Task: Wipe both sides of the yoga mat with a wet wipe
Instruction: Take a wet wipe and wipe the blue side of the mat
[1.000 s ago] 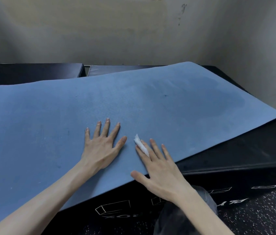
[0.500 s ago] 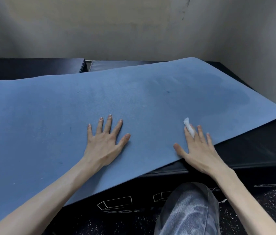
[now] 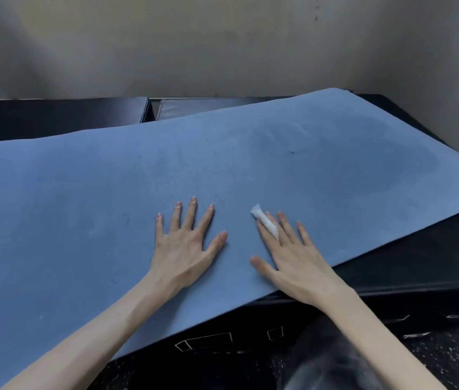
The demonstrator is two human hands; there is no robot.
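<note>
As left hand (image 3: pixel 184 244) lies splayed, flat right hand (image 3: pixel 293 258) carries wet wipe (image 3: pixel 265 225).

Gym, black padded boxes (image 3: pixel 417 266), speckled rubber floor (image 3: pixel 453 358)

Blue yoga mat (image 3: pixel 110 206) lay spread over the black box (image 3: pixel 419 263), overhanging its near edge. Left grip (image 3: pixel 183 249) rested flat on the mat, fingers splayed. Right grip (image 3: pixel 293 263), just beside it, pressed a rolled wet wipe (image 3: pixel 265 222) down with straight fingers.
</note>
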